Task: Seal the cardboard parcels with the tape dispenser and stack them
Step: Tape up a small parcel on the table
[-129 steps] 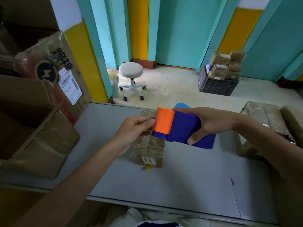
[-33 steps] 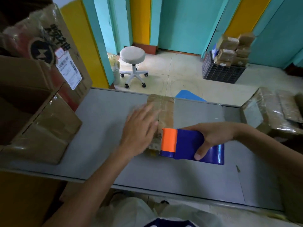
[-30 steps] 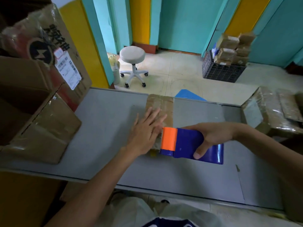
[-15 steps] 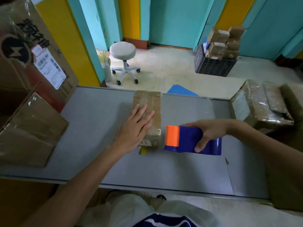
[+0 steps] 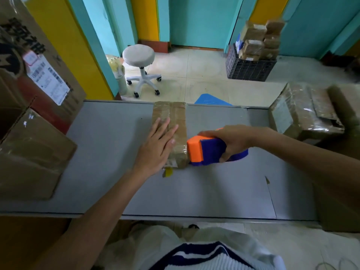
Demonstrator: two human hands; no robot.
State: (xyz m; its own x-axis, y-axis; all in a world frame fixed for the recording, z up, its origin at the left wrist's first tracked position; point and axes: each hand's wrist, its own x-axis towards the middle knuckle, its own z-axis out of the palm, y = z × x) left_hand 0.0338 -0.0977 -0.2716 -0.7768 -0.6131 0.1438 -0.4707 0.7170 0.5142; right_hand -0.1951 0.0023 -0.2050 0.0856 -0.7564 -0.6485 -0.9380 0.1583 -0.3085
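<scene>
Right hand (image 5: 231,139) has its grip curled round the one blue-and-orange tape dispenser (image 5: 206,151) at the near right corner of the one parcel (image 5: 178,117) on the tabletop (image 5: 109,143), left hand (image 5: 155,149) flat on that parcel with straight fingers, its small white label (image 5: 171,163) too blurred to read.

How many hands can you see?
2. The left hand lies flat on the parcel; the right hand grips the tape dispenser beside it. None seem hidden.
</scene>
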